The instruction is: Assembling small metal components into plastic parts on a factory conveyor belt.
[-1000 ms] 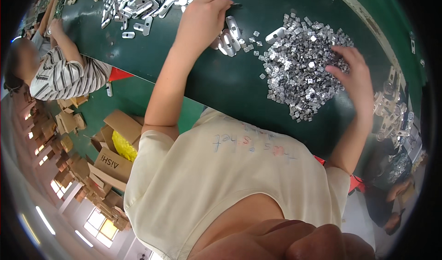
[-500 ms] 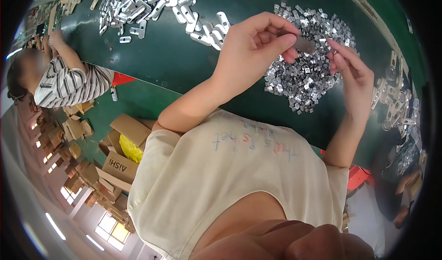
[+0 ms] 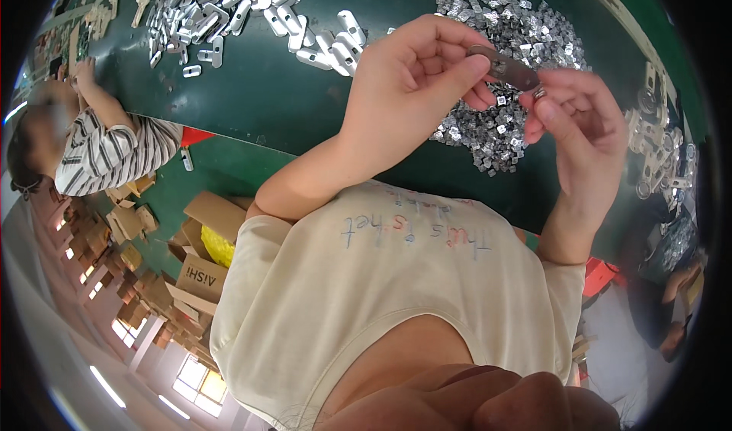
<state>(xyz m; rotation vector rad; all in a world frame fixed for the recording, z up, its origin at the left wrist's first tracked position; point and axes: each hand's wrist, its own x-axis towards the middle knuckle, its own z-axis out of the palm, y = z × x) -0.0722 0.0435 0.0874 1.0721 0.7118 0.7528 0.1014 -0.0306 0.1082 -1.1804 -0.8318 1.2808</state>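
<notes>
My left hand (image 3: 427, 80) pinches one end of a flat, oblong metal plate (image 3: 509, 71) between thumb and forefinger. Close to the plate's other end, my right hand (image 3: 576, 122) holds a small shiny metal clip (image 3: 539, 93) in its fingertips. Whether clip and plate touch is hard to tell. Both hands are raised over a large heap of small square metal pieces (image 3: 499, 130) on the green table. Off to the left of my left hand lie many silver oblong plates with slots (image 3: 286, 19).
Metal parts with rings (image 3: 659, 152) lie along the table's right side. At the left sits a person in a striped top (image 3: 122, 152); another person's arm (image 3: 675, 309) shows at right. An open cardboard box (image 3: 202, 271) with a yellow bag stands below the table edge.
My right hand has come in from the right to the free end of the plate, bringing the small clip. My left hand keeps its hold on the plate. The whole view has shifted slightly.
</notes>
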